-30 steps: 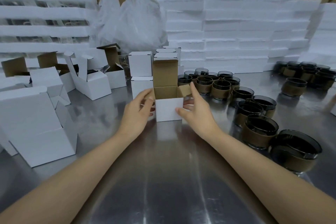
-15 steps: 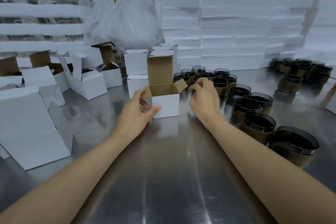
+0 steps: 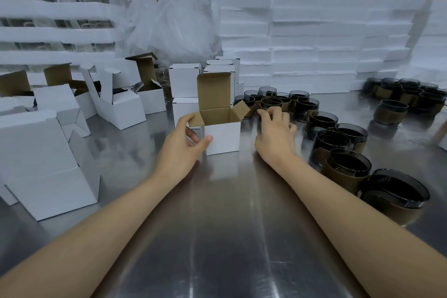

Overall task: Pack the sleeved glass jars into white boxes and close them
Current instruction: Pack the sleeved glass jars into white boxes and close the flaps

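Note:
A small white box (image 3: pixel 223 136) stands open on the steel table (image 3: pixel 229 225), its brown lid flap upright and nothing visible inside. My left hand (image 3: pixel 182 146) holds its near left corner, thumb on the front face and fingers round the left side. My right hand (image 3: pixel 275 133) is just right of the box, its fingers curled over the near rim of a sleeved glass jar (image 3: pixel 271 103) at the front of a cluster. More dark jars with brown sleeves (image 3: pixel 343 167) stand in a row along the right.
Several open and closed white boxes (image 3: pixel 118 109) crowd the left side, with a large one (image 3: pixel 46 172) close to my left forearm. White foam stacks (image 3: pixel 314 43) and a plastic bag (image 3: pixel 174 22) line the back. Another jar group (image 3: pixel 408 97) sits far right.
My right hand left the box's right side and reached over to the jar cluster. My left hand shifted its hold to the box's near left corner. The box stayed upright.

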Motion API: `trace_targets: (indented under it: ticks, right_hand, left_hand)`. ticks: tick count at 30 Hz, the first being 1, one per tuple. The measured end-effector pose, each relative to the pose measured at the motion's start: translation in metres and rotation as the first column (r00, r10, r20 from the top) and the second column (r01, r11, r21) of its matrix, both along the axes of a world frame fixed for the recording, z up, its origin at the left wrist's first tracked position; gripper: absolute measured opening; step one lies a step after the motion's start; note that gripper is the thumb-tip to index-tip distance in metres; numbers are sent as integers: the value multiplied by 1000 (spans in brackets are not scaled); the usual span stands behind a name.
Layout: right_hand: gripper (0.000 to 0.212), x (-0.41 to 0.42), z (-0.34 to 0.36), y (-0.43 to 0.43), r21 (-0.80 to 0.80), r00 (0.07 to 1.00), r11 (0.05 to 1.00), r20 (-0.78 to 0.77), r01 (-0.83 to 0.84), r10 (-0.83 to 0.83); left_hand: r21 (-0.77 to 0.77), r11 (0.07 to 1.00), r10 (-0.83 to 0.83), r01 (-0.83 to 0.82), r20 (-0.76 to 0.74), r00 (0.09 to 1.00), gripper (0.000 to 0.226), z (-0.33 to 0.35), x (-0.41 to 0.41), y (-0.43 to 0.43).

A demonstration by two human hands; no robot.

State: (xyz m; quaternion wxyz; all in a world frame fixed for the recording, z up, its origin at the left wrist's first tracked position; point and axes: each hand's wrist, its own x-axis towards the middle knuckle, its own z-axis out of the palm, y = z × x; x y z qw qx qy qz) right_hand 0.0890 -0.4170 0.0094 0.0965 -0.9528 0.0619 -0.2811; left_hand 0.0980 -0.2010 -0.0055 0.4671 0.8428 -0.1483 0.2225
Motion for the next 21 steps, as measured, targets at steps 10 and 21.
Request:
trace_targets:
  ticks: [10,21]
  right_hand:
    - [78,2,-5,1,324,994,940,-5,-106,114]
    - [54,5,-5,-4,561,978,802,100,-205,181]
  left_hand:
    - [-17,1000,-7,7,-29,1000,60,1,-3,0]
    - [-3,1000,-10,9,-51,999,59,5,-8,0]
